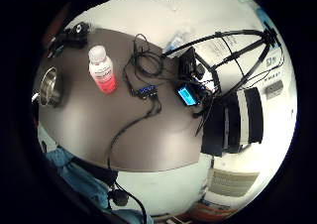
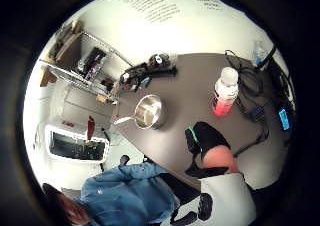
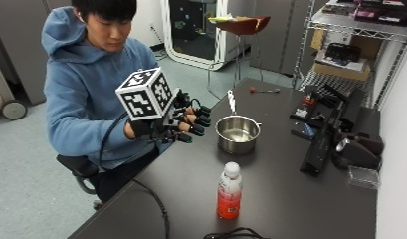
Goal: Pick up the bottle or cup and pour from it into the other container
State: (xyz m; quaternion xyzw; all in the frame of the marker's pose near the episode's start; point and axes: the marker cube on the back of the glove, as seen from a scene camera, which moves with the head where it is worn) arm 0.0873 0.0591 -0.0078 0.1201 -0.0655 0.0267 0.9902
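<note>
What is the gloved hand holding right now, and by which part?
Nothing. The right hand hovers above the table edge, clear of the bottle and the steel pot.

Red bottle (white cap), steel pot

bottle: 1 | steel pot: 1 | table: 1 | gloved hands: 1

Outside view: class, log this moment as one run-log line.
stage: before pickup | right hand: raised, holding nothing | bottle: upright on table, capped | pot: beside it, apart
</note>
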